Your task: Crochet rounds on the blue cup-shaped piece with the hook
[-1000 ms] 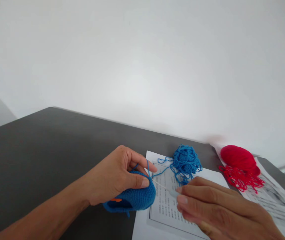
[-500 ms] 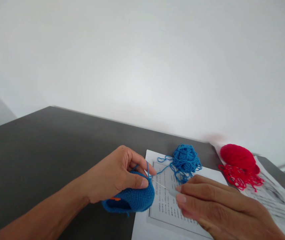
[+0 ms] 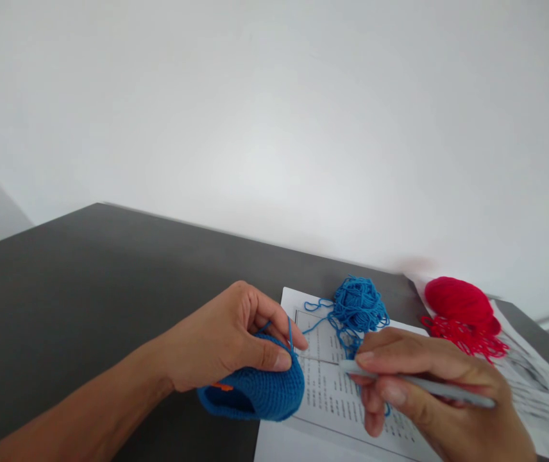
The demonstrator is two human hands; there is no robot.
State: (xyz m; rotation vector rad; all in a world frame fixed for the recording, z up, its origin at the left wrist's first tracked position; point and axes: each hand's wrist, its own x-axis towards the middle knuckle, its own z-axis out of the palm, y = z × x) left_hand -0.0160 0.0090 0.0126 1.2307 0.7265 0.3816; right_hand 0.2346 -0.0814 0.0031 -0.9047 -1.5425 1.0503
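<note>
My left hand point(image 3: 240, 340) pinches the upper edge of a blue crocheted piece point(image 3: 274, 388), hollow with a dark opening at its lower left. A small orange marker point(image 3: 223, 386) sits by that opening. Blue yarn loops over my left index finger. Between thumb and fingers, my right hand point(image 3: 428, 378) grips a crochet hook point(image 3: 447, 390) with a grey handle. Its thin metal shaft points left and reaches the edge of the blue piece; the tip is too small to make out. From the finger, the strand runs to a loose blue yarn ball point(image 3: 358, 305).
Printed sheets point(image 3: 313, 436) lie on the dark table point(image 3: 111, 269) beneath the hands and the blue ball. At the right, a red yarn ball point(image 3: 462, 305) with loose strands rests on more paper point(image 3: 539, 378). A white wall point(image 3: 255, 128) stands behind the table.
My right hand has turned, so the hook's grey handle now shows and the shaft lies flatter. The blue piece and my left fingertips have shifted slightly right.
</note>
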